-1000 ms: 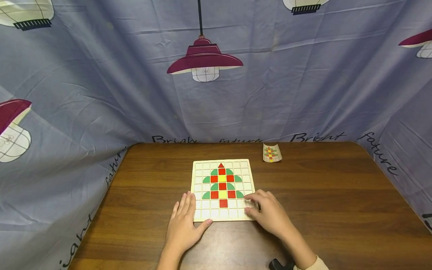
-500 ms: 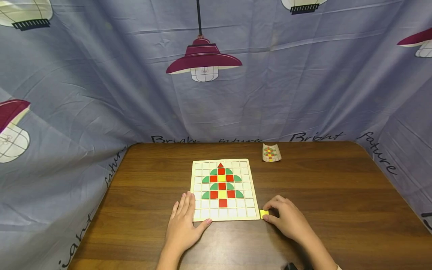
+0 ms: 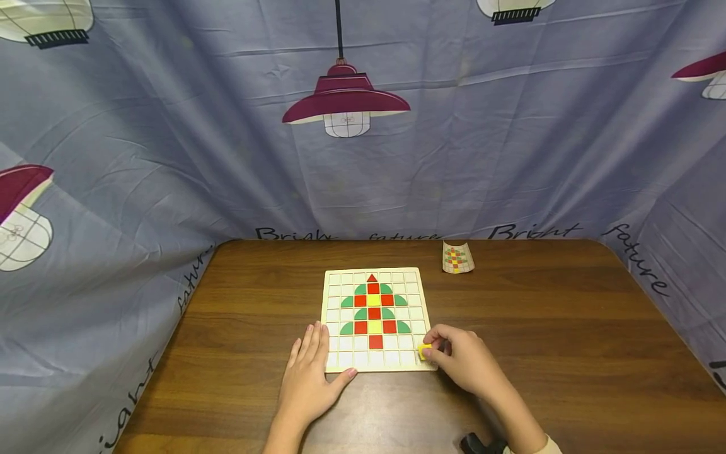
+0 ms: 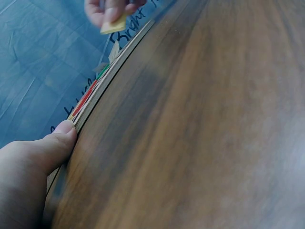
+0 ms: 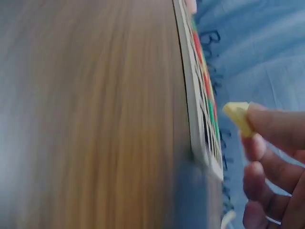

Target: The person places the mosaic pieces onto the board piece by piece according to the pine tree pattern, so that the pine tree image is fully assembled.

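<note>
My right hand [image 3: 462,359] pinches a yellow square tile [image 3: 424,351] between thumb and fingers; in the right wrist view this tile [image 5: 239,116] is off the table, above the board's edge. A pale grid board [image 3: 340,359] lies on the table, with red, green and yellow pieces forming a tree shape. At the bottom of that shape is a red square [image 3: 375,342]; the cell below it is bare. My left hand [image 3: 308,375] rests at the board's lower left corner, fingers straight along the left side, thumb touching the front edge.
A small curled card [image 3: 457,258] printed with a similar tree pattern stands at the back of the wooden table [image 3: 567,328]. A patterned curtain [image 3: 363,183] hangs behind. Something black [image 3: 473,443] shows by the right wrist.
My right hand left the board's right side, took the yellow tile beside the lower right corner, and brought it left over the board. The left hand stays in place.
</note>
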`<state>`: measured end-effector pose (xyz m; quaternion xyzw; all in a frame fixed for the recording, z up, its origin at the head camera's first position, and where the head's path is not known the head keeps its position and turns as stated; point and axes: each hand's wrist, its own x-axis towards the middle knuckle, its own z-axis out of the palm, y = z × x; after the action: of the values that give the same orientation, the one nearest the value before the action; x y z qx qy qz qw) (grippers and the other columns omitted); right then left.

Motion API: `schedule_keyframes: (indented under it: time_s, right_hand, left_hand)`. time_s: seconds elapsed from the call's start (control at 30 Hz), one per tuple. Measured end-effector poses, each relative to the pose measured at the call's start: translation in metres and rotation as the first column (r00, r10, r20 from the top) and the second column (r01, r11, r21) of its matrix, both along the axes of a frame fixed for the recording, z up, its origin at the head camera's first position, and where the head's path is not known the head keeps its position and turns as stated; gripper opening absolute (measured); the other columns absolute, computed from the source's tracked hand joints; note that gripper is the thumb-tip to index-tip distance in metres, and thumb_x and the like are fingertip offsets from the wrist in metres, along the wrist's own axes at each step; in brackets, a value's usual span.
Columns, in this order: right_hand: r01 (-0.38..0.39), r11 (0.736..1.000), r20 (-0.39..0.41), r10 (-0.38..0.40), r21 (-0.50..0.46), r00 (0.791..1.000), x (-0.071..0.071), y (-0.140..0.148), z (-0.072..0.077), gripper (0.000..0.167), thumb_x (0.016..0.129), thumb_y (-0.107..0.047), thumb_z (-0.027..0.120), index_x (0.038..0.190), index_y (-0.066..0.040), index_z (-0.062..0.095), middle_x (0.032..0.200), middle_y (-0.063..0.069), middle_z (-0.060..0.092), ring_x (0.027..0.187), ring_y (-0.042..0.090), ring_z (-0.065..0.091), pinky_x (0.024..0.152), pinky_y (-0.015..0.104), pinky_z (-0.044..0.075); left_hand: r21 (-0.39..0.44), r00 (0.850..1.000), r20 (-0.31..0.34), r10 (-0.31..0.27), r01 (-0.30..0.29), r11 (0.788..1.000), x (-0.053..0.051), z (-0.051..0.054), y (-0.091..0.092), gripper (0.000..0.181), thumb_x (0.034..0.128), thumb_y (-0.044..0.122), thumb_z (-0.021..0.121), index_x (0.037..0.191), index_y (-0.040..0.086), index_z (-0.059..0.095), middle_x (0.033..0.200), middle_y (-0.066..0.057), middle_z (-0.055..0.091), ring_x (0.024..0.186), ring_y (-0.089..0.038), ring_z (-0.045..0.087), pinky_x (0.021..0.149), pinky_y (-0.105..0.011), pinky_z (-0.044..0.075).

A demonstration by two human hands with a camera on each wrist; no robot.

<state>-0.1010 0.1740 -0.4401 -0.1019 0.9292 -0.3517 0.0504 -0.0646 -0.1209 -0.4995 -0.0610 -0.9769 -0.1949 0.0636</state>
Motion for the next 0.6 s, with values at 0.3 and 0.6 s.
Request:
schedule_keyframes:
  time_s: [0.3, 0.6]
  right_hand:
    - [-0.068, 0.99, -0.007, 0.067, -0.127, 0.998, -0.003, -0.054, -0.009, 0.016, 0.081, -0.021, 0.082, 0.08, -0.025, 0.067, 0.07, -0.017, 0.062, 0.052, 0.002, 0.046, 0.049, 0.02, 0.04]
    - [-0.084, 0.996, -0.062, 0.083, -0.024, 0.995, -0.005, -0.076, -0.021, 0.016, 0.081, -0.025, 0.082, 0.079, -0.027, 0.066, 0.07, -0.019, 0.059, 0.052, 0.0, 0.042, 0.05, 0.019, 0.036]
  left_hand:
    - [-0.001, 1.0, 0.004, 0.002, -0.002, 1.0, 0.0, 0.001, 0.0, 0.101, 0.0847, 0.072, 0.057, 0.154, 0.002, 0.032, 0.162, -0.013, 0.029, 0.153, -0.028, 0.025, 0.124, -0.048, 0.019]
    - [-0.003, 1.0, 0.002, 0.0, 0.0, 1.0, 0.0, 0.001, 0.0, 0.101, 0.085, 0.072, 0.056, 0.154, 0.002, 0.033, 0.162, -0.013, 0.03, 0.153, -0.027, 0.025, 0.124, -0.049, 0.019]
